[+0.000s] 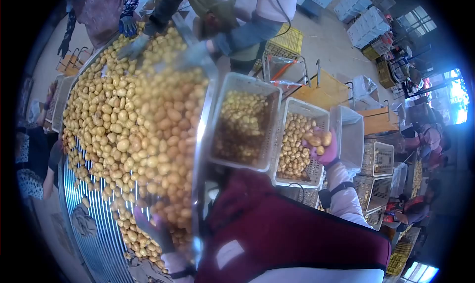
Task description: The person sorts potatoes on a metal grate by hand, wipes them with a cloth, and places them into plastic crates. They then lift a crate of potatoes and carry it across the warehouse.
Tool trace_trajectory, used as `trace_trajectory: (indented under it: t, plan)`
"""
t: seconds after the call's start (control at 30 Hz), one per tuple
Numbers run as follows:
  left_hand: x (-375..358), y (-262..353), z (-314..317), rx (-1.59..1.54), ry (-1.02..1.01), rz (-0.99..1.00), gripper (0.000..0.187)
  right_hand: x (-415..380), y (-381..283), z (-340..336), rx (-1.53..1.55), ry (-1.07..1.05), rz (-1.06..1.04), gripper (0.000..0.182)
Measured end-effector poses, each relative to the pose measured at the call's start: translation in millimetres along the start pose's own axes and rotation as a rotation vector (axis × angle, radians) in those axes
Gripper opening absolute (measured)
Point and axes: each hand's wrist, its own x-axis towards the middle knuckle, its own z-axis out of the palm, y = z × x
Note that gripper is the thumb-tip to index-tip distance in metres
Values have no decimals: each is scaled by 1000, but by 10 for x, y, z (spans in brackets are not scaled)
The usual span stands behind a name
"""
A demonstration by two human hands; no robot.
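My right hand (pixel 326 148), in a pink glove, is curled around several potatoes (pixel 316 137) above a white crate (pixel 321 181) that holds many small potatoes. In another pink glove, my left hand (pixel 150 224) reaches low over the sorting table, its fingers apart among the loose potatoes (pixel 123 130). Some blur covers that hand. A second white crate (pixel 217 159) with potatoes in its shadowed inside stands between the table's metal edge (pixel 203 120) and the first crate.
Opposite, co-workers' gloved hands (pixel 132 48) touch the heap. Grey cloths (pixel 84 219) lie on the slatted rollers (pixel 101 233). An empty-looking pale bin (pixel 351 139) and stacked crates (pixel 378 159) stand to the right. Yellow crates (pixel 287 40) and a wooden board (pixel 324 92) are behind.
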Motion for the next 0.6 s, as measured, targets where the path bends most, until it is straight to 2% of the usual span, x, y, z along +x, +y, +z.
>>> trace_trajectory:
  t: [0.07,0.17,0.2,0.23,0.27,0.33,0.4,0.43,0.5,0.57,0.6]
  plan:
    - [-344,-157,-188,104,-11,-125,62,66,-120,-736,25,-33,-42,62]
    - [-874,-379,-266,151,-43,-212,62,299,-92,-1879,76,-270,-55,53]
    - [-1024,-375,-230,187,-44,-171,63,330,10,-1893,-9,-288,-123,50]
    - [-1200,-459,-169,258,-68,-147,69,402,161,-1877,-659,-71,-398,51]
    - [-1378,-539,-116,330,-91,-121,75,432,332,-1712,-1310,307,-536,51]
    - [-1360,-203,-113,292,-180,-116,86,885,638,-1491,-1481,344,-539,55]
    - [-1287,-68,46,191,-113,-96,94,1328,850,-1194,-1652,403,-581,62]
    - [-1218,-14,90,194,-110,-164,97,1496,911,-1002,-1734,454,-624,67]
    - [-999,134,80,193,-157,-277,96,1441,1525,333,-1907,28,-958,67]
    - [-875,208,103,192,-133,-358,90,1303,2014,1419,-1961,-618,-1188,67]
    - [-821,231,129,193,-124,-402,88,1219,2281,1863,-1952,-874,-1098,69]
